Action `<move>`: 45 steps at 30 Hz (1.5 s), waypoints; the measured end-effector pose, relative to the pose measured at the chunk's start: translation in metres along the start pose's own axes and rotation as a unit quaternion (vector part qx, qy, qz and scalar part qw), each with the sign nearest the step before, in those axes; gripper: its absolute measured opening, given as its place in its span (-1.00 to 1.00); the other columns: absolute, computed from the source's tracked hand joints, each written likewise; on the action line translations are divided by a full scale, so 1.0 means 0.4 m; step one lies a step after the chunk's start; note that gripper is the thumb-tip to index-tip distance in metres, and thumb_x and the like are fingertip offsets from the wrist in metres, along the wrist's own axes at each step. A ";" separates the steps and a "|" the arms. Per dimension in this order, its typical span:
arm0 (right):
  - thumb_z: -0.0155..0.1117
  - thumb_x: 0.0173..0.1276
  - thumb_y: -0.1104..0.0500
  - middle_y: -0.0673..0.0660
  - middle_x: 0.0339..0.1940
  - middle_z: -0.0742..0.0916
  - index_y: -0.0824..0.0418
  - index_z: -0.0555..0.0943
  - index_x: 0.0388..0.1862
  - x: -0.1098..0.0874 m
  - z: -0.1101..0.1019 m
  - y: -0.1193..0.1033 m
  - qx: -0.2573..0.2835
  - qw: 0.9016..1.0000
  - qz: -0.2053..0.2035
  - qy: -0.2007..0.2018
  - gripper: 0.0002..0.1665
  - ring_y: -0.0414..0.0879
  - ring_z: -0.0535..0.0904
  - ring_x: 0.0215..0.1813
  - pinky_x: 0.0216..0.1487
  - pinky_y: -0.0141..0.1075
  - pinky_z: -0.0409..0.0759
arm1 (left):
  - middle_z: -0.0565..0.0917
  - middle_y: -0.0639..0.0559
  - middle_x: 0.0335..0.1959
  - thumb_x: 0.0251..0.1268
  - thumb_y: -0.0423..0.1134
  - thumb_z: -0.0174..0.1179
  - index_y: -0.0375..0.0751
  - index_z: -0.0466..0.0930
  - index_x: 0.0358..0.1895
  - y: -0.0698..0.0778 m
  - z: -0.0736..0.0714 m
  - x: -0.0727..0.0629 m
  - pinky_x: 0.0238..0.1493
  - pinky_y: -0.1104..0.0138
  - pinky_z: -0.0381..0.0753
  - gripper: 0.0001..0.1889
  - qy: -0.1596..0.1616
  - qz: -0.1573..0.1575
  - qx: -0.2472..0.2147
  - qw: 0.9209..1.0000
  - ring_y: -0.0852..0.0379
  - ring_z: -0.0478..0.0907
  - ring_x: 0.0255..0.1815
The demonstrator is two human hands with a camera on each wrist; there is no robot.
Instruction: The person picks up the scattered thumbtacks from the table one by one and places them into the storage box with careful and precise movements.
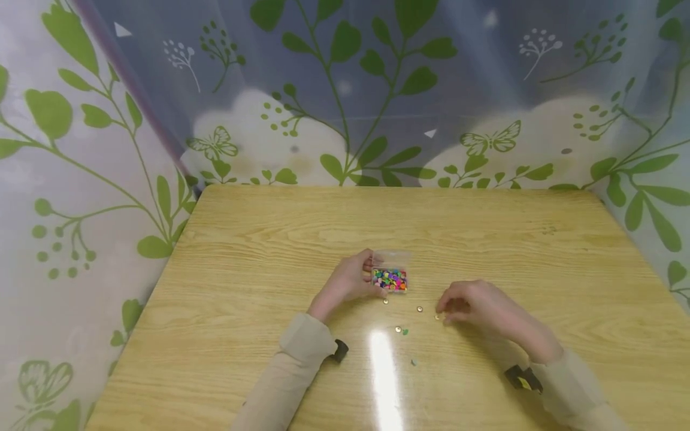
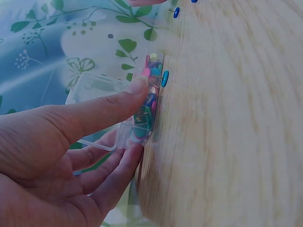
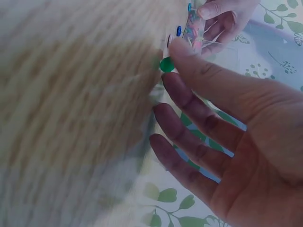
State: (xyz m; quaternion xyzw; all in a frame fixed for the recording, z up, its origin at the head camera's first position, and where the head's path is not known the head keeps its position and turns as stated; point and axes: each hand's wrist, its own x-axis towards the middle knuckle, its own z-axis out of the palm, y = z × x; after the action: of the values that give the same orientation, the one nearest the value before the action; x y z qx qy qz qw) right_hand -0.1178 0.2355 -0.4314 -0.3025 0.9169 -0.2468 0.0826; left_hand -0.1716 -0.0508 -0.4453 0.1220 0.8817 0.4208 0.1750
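Observation:
My left hand (image 1: pixel 351 278) holds a small clear plastic box (image 2: pixel 124 137) of colourful thumbtacks (image 1: pixel 389 280), thumb on one side and fingers on the other. Its hinged lid (image 1: pixel 393 258) stands raised at the back. In the left wrist view a teal thumbtack (image 2: pixel 164 78) lies beside the box, pin towards it. To the right, my right hand (image 1: pixel 480 304) is low over the table and pinches a green thumbtack (image 3: pixel 166 64) between thumb and index fingertip. The other right fingers are spread and loosely bent in the right wrist view.
Loose thumbtacks lie in front of the box, among them one with its metal underside up (image 1: pixel 420 309) and a green one (image 1: pixel 405 331). A pale piece (image 1: pixel 414 362) lies closer to me. The wooden table (image 1: pixel 242 251) meets leaf-patterned curtains (image 1: pixel 302 149) at the back and sides.

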 end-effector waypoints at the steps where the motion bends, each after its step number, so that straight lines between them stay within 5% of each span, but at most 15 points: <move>1: 0.56 0.15 0.16 -0.20 -0.29 0.76 0.00 0.74 -0.26 0.000 0.001 0.001 -0.001 1.000 -0.005 0.001 -0.82 -0.29 0.67 -0.24 -0.13 -0.27 0.70 | 0.62 -0.13 0.11 -0.04 -0.23 0.61 -0.11 0.54 0.21 0.000 0.000 0.000 0.13 0.14 0.62 -0.33 0.000 0.000 0.001 1.000 0.00 0.60 0.01; 16: 0.56 0.14 0.18 -0.24 -0.45 0.70 0.00 0.68 -0.44 0.016 0.000 0.001 0.002 1.000 0.022 -0.007 -0.83 -0.41 0.52 -0.40 -0.31 -0.40 0.60 | 0.61 -0.14 0.11 -0.02 -0.23 0.61 -0.13 0.54 0.19 0.000 -0.001 0.002 0.10 0.17 0.64 -0.35 -0.004 0.000 0.001 1.000 -0.02 0.63 0.03; 31: 0.53 0.18 0.28 -0.09 -0.39 0.79 0.06 0.75 -0.36 0.115 0.005 -0.064 -0.076 0.989 -0.014 0.124 -0.87 -0.27 0.61 -0.43 -0.37 -0.37 0.60 | 0.61 -0.13 0.08 -0.02 -0.26 0.60 -0.12 0.54 0.20 -0.002 0.002 0.005 0.09 0.17 0.65 -0.35 -0.005 -0.007 -0.020 1.000 -0.05 0.65 0.03; 39: 0.54 0.17 0.26 -0.09 -0.39 0.78 0.05 0.76 -0.34 0.170 0.028 -0.102 -0.054 0.988 -0.042 0.136 -0.86 -0.30 0.59 -0.45 -0.40 -0.41 0.57 | 0.62 -0.16 0.13 0.00 -0.26 0.60 -0.13 0.53 0.24 -0.001 0.000 0.001 0.10 0.16 0.66 -0.33 -0.009 -0.001 -0.020 1.000 -0.08 0.67 0.06; 45: 0.51 0.20 0.32 -0.01 -0.30 0.81 0.09 0.79 -0.28 0.178 0.028 -0.107 -0.041 0.990 -0.027 0.130 -0.84 -0.24 0.64 -0.40 -0.34 -0.37 0.63 | 0.62 -0.18 0.15 0.00 -0.28 0.60 -0.14 0.52 0.24 0.000 -0.002 0.000 0.12 0.15 0.65 -0.33 -0.007 0.005 -0.016 1.000 -0.09 0.67 0.07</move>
State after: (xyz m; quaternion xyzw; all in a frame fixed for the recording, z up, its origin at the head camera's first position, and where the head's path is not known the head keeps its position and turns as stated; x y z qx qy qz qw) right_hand -0.1495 0.1587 -0.4198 -0.2959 0.9207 -0.2482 -0.0561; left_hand -0.1718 -0.0515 -0.4448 0.1268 0.8728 0.4352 0.1809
